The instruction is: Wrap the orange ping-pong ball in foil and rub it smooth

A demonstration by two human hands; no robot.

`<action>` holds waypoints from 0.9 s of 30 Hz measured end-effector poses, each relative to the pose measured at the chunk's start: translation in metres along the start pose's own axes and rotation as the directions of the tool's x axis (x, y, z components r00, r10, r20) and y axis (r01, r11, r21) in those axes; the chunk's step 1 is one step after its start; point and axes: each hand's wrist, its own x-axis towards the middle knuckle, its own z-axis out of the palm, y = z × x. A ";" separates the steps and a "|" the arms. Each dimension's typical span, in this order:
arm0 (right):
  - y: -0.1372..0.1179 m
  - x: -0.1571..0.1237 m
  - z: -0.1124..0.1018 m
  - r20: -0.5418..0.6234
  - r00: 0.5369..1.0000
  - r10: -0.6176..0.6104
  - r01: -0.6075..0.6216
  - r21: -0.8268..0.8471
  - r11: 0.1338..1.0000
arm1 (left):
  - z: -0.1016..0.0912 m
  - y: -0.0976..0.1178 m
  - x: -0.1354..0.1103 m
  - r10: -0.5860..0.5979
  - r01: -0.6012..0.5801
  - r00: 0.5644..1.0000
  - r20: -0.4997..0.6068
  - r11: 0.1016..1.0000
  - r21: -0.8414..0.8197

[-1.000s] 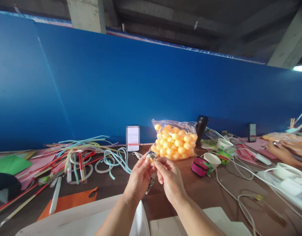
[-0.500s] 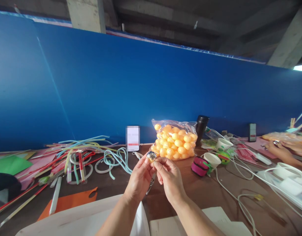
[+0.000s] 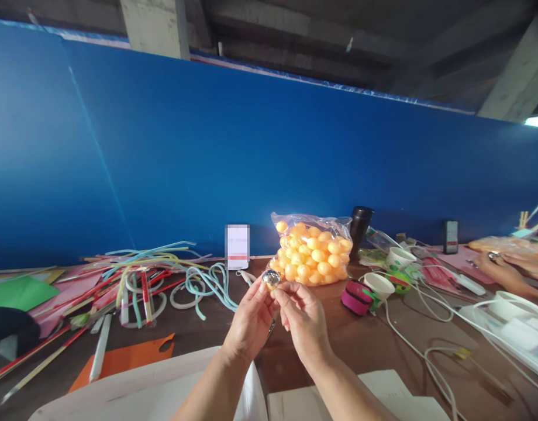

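A shiny silver ball [image 3: 271, 278] is held up in front of the bag of orange balls. My left hand [image 3: 252, 318] pinches it from the left between thumb and fingers. From the right, my right hand [image 3: 304, 318] has its thumb and forefinger closed at the ball's lower edge; whatever lies between those fingertips is too small to make out. Just behind the hands stands a clear plastic bag [image 3: 313, 251] full of orange balls. Part of a small metallic thing [image 3: 271, 328] shows between my hands, mostly hidden.
Left lie coloured tubes [image 3: 210, 286], sticks and an orange sheet [image 3: 128, 356]. A white tray [image 3: 133, 386] is at the front. To the right are paper cups [image 3: 378, 286], a magenta band [image 3: 355, 297], a black bottle [image 3: 361, 231] and cables. Another person's hands [image 3: 506, 272] work at far right.
Both hands and the silver ball stay almost in place. The metallic thing beneath is a little more covered by my left hand.
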 end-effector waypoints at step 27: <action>-0.003 -0.008 0.004 -0.021 0.998 -0.052 0.050 -0.059 0.997 | 0.000 -0.004 -0.003 -0.027 0.027 1.000 0.002 0.998 -0.061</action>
